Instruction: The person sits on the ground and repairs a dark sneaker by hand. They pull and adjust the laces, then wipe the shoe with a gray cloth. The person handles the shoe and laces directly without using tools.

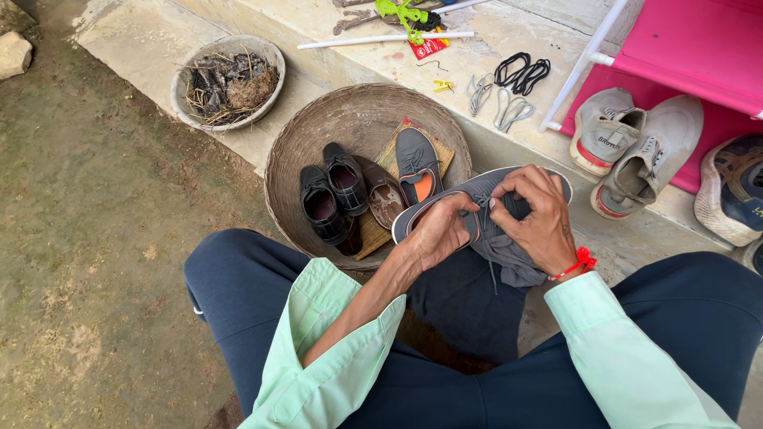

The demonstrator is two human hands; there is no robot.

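Both hands are gripping a grey shoe [477,195] over the person's lap, its long axis running left-right, left hand [439,232] clamping the heel-side rim, right hand [539,216] pinching its laces, beside the woven basket's [286,159] near-right rim.

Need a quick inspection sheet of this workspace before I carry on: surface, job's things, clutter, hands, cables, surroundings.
Surface: concrete step; dirt ground to the left.
Job's things: grey shoe held over the lap, laces being worked.
Clutter: woven basket holding black shoes, brown sandal, grey shoe; loose laces.
Hands: left hand and right hand both grip the shoe.
Cables: nothing seen.
Surroundings: pink rack, white sneakers, bowl of debris.
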